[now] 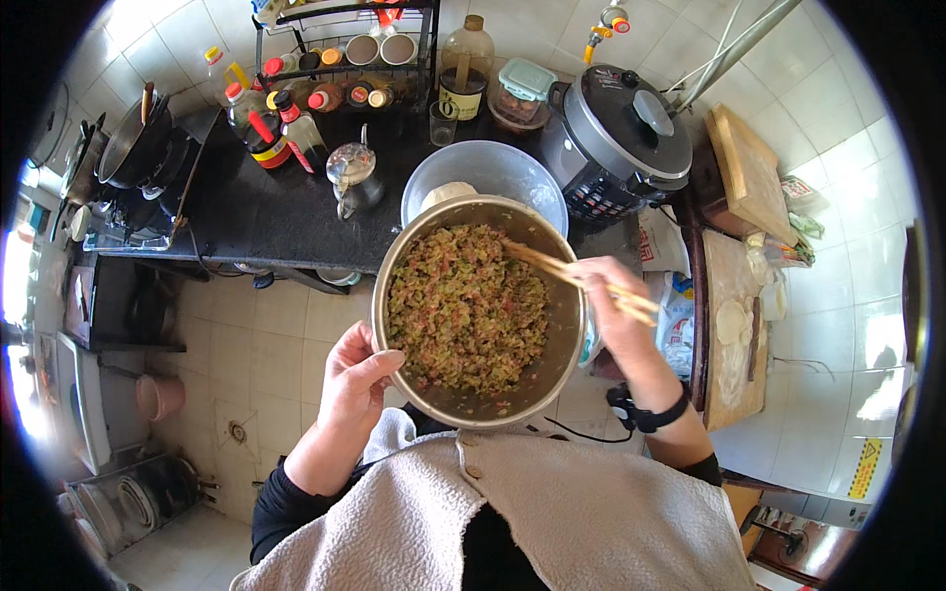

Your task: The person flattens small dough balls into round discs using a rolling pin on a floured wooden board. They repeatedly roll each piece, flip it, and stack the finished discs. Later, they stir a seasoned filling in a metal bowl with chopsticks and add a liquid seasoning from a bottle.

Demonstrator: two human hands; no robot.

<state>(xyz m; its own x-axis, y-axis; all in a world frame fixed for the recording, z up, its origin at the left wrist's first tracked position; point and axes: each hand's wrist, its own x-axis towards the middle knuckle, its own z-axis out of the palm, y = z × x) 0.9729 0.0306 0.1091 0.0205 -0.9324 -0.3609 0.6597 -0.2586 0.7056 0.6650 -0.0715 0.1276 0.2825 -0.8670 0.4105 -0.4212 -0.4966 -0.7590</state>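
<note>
A steel bowl [569,362] of chopped green and reddish filling [469,310] is held up close to my body. My left hand [360,377] grips its left rim, thumb on top. With my right hand [617,303] I hold wooden chopsticks [543,260], their tips in the filling at the upper right. Behind the steel bowl, partly covered by it, a translucent bowl [502,159] holds a pale lump of what looks like dough [448,193].
The black counter [259,214] bears an electric pressure cooker [621,140], a metal pot [355,173], a glass [443,124] and sauce bottles [255,125]. At right lies a floured wooden board [728,384] with flattened dough [732,322] and a rolling pin [754,340].
</note>
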